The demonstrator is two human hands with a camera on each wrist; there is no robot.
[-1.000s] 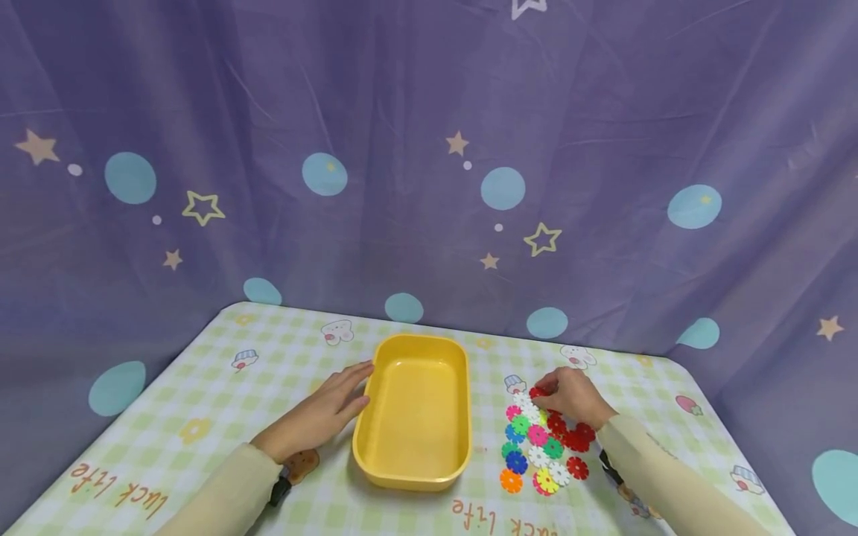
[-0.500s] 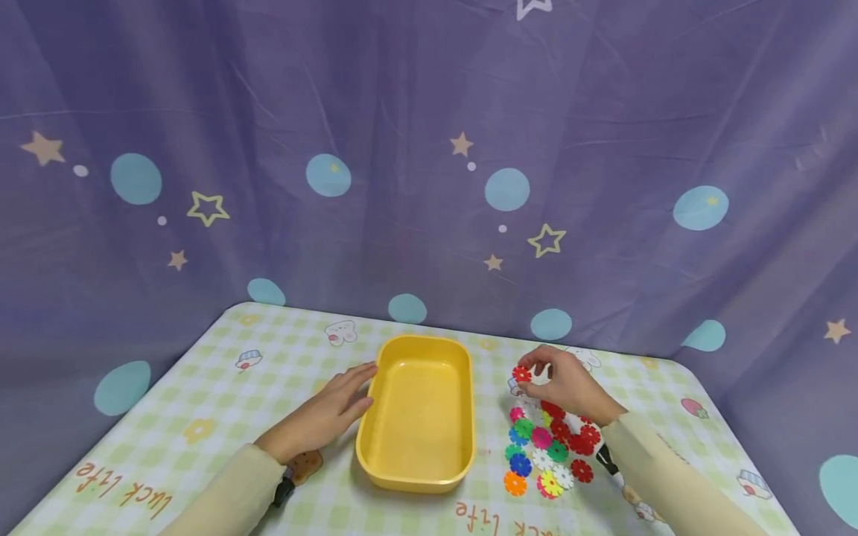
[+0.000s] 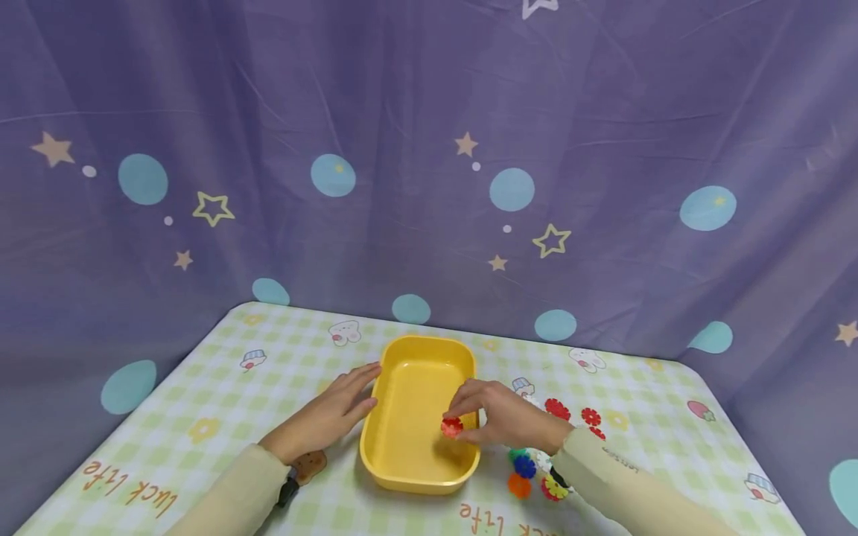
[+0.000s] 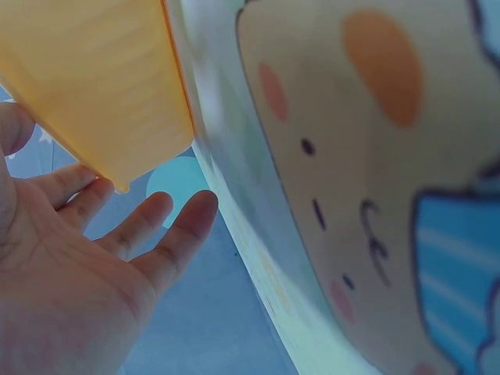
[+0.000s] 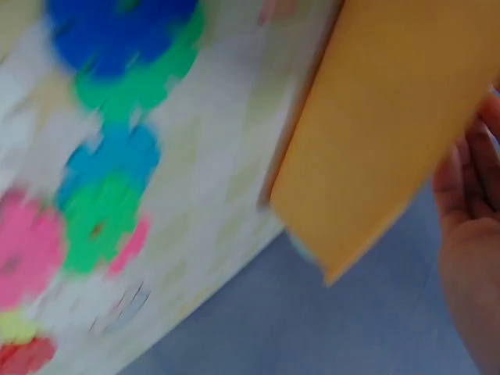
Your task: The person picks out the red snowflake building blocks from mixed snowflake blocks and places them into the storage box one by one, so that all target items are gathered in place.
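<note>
A yellow plastic tray (image 3: 410,476) stands in the middle of the table in the head view. My left hand (image 3: 328,413) rests with relaxed fingers at its left side; in the left wrist view those fingers are spread, tips at the tray's wall (image 4: 101,94). Over the tray's right side, my right hand (image 3: 499,413) pinches a red snowflake-shaped disc (image 3: 452,426) between thumb and fingers. To the right lies a group of such discs, among them a red one (image 3: 557,409), a blue one (image 3: 525,467) and an orange one (image 3: 519,486). My right forearm hides part of the group.
The table bears a green-and-white checked cloth (image 3: 281,350) with printed cartoons and lettering. Behind it hangs a purple curtain (image 3: 415,238) with stars and dots. In the right wrist view, pink (image 5: 27,250) and green (image 5: 98,223) discs lie beside the tray, some overlapping.
My right hand has picked up a red disc from the far end of the group and carried it left and toward me, over the tray. My left hand has stayed at the tray's side.
</note>
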